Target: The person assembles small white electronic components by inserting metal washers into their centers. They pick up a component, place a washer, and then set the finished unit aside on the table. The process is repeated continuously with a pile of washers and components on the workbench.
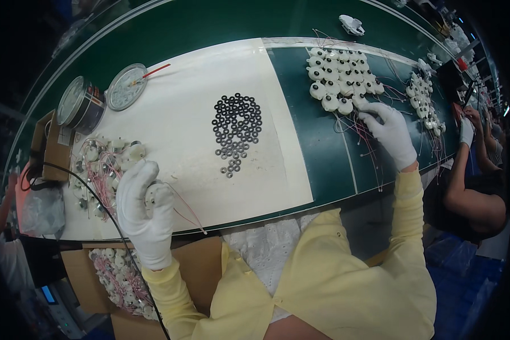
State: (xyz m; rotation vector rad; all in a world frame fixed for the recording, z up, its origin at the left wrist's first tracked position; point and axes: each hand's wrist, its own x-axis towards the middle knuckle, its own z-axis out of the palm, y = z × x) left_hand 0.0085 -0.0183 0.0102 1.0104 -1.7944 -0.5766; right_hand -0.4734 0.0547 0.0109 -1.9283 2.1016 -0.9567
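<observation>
My left hand (144, 212), in a white glove, is closed around a small white motor (151, 196). Its thin pink wires hang out to the right over the bench's front edge. At the right, my gloved right hand (392, 133) pinches a white motor (359, 101) at the near corner of a tight block of motors (335, 72). Most of that block carry black rings on top, with pink wires trailing from them. Between my hands, many loose black rings (237, 122) lie spread on a white sheet (192, 85).
A tangled heap of motors (105, 164) lies left of the sheet. Behind it stand a round tub (80, 107) and a lid with a red stick (127, 86). A cardboard box (201, 266) of motors sits below the bench. A black cable crosses near my left arm. A co-worker's arm (464, 175) is at right.
</observation>
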